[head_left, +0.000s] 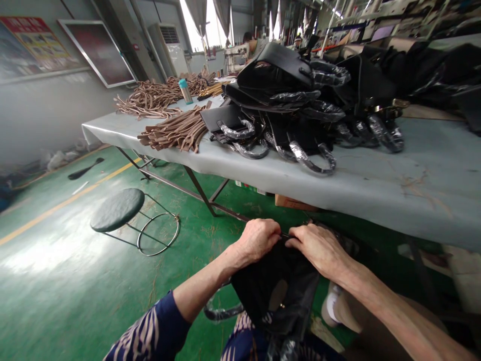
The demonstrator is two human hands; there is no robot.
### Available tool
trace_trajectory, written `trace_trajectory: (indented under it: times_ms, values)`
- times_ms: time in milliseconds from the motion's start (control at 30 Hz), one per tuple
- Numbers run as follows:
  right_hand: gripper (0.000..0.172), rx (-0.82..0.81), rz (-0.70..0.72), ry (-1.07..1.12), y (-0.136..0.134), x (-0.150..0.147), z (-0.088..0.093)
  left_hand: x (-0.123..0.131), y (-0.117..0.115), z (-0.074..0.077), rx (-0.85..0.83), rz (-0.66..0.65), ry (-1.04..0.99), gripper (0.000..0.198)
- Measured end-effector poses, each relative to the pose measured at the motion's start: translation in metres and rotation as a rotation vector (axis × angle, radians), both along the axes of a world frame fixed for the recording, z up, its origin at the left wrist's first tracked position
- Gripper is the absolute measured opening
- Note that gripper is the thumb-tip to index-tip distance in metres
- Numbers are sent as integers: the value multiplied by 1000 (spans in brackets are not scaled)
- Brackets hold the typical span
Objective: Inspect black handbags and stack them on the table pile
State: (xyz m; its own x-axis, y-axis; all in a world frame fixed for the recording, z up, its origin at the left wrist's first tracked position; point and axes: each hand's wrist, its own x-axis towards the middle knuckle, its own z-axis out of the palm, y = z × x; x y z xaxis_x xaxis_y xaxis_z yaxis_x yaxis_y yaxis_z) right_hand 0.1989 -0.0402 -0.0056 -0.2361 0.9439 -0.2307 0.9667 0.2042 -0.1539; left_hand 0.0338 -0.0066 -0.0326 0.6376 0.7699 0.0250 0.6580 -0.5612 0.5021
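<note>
A black handbag (278, 296) rests over my lap, below the table's front edge. Its plastic-wrapped handle (221, 313) sticks out at the left, and more clear wrapping shows at the bottom. My left hand (262, 239) is closed on the bag's upper edge, fingers curled in. Close beside it, my right hand (315, 245) pinches the same edge between thumb and fingers. A short dark strip of the edge shows between the two hands. The fingertips of both hands are partly hidden.
The table (376, 180) carries a heap of black bags (278, 80) with wrapped handles, bundles of brown straps (176, 130) and a teal-capped bottle (185, 91). A round stool (118, 209) stands on the green floor at left. A cardboard box (295, 202) sits under the table.
</note>
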Motion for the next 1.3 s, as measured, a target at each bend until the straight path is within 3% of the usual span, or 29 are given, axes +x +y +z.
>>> trace_trajectory:
  times_ms: [500, 733, 900, 1133, 1300]
  values:
    - [21, 9, 11, -6, 3, 0, 3, 4, 4, -2, -47, 104, -16, 6]
    - [22, 27, 18, 48, 5, 5, 1, 6, 8, -1, -250, 155, -160, 22]
    - [23, 26, 36, 62, 6, 8, -2, 5, 12, 1, -409, 76, -159, 20]
    - [24, 45, 47, 55, 6, 8, -3, 5, 14, 5, -294, -2, -71, 21]
    - [22, 23, 45, 62, 7, 9, -1, 6, 12, 6, -287, 44, -78, 19]
